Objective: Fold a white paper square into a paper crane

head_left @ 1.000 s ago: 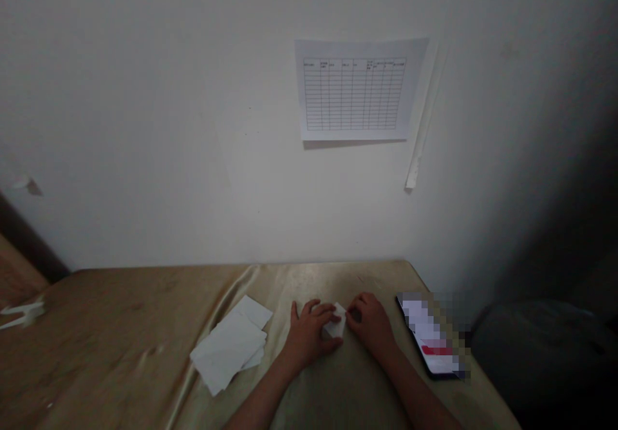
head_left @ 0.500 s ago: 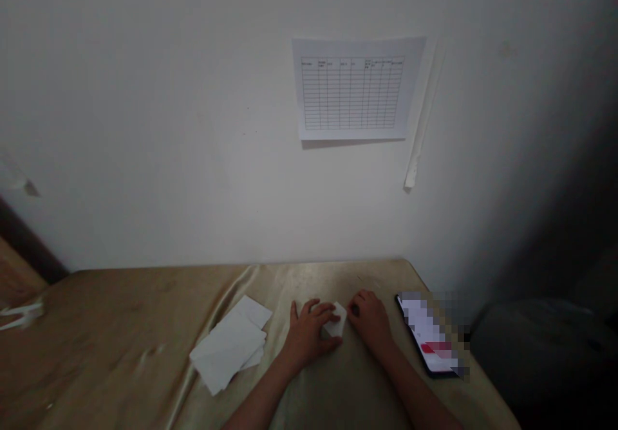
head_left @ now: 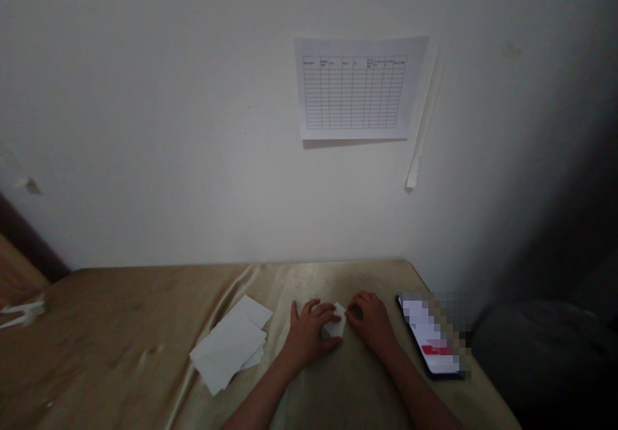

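A plain white wall [head_left: 145,127] rises behind a table draped in shiny tan cloth [head_left: 120,314], with a printed grid sheet [head_left: 355,89] taped up on it. On the cloth lie a loose stack of white paper sheets [head_left: 229,346] and, to the right, a lit black phone [head_left: 429,336]. Between them, the left hand [head_left: 309,335] lies flat, fingers spread, pressing a small folded white paper [head_left: 335,322]. The right hand [head_left: 371,320] curls at the paper's right edge; I cannot tell if it pinches.

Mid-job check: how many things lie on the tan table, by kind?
Small folded white paper piece: 1
Pile of white paper sheets: 1
Black phone with lit screen: 1
Blurred white object at far left: 1
Total: 4
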`<state>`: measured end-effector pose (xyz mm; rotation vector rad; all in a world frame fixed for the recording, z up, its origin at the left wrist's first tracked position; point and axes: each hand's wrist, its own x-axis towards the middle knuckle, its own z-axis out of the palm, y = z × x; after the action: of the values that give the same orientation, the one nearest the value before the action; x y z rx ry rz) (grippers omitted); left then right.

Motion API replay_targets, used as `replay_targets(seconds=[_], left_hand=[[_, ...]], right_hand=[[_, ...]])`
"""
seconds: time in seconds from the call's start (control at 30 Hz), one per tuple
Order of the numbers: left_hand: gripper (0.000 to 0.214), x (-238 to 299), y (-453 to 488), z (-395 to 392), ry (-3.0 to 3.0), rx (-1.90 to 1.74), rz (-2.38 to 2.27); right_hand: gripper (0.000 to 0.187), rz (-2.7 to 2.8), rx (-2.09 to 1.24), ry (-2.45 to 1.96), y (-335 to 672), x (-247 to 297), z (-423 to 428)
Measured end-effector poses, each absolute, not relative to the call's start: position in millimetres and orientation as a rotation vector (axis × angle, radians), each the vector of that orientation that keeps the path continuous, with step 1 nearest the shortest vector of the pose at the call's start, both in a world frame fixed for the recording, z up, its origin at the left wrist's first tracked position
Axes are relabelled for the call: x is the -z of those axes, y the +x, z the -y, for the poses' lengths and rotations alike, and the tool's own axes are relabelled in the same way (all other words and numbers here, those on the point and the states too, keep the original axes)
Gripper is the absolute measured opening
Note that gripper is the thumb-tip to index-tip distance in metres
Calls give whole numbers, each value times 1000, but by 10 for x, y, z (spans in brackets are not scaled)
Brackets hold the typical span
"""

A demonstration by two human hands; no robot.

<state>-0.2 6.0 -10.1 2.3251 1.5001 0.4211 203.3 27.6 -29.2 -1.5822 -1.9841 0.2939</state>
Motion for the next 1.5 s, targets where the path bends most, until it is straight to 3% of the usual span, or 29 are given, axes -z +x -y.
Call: replay_targets(seconds=[0.83, 1.5], left_hand=[[38, 120, -30, -91, 2333, -367, -1488], [35, 236, -63, -140, 2352, -383, -1481]], right_hand=[[33, 2062, -363, -1549, 2078, 266, -191], [67, 2134, -345, -1484, 2063, 340, -97]])
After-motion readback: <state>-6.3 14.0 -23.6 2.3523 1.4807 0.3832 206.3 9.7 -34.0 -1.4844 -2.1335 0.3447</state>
